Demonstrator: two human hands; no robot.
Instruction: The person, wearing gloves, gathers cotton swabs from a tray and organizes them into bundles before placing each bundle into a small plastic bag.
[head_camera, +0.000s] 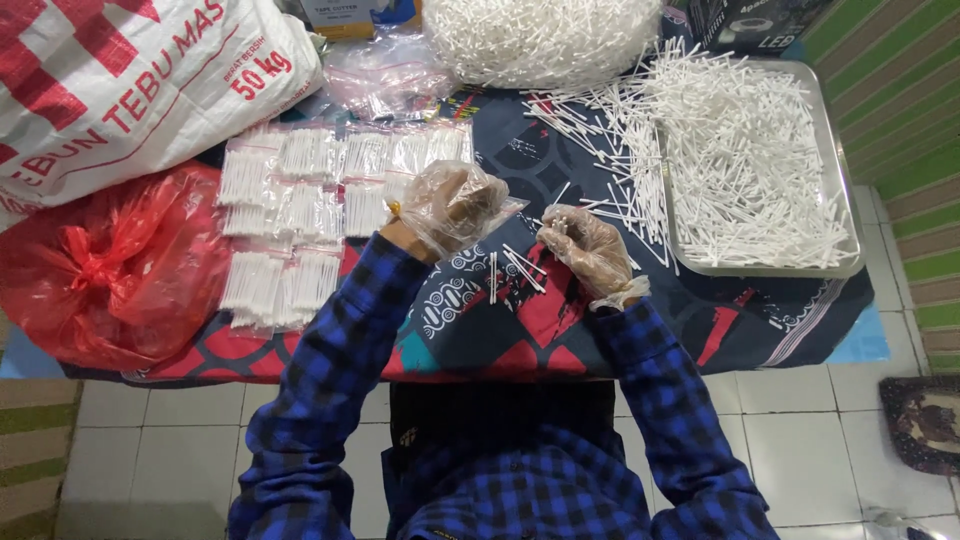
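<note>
Both hands wear clear plastic gloves. My left hand is closed around a small clear plastic bag, held above the patterned cloth. Just to its right, my right hand pinches a small bunch of white cotton swabs. A few loose swabs lie on the cloth between the hands. Several filled clear packets of swabs lie in rows to the left of my left hand.
A metal tray heaped with loose swabs sits at the right, with more spilled beside it. A big clear bag of swabs stands at the back. A white sack and a red plastic bag are at the left.
</note>
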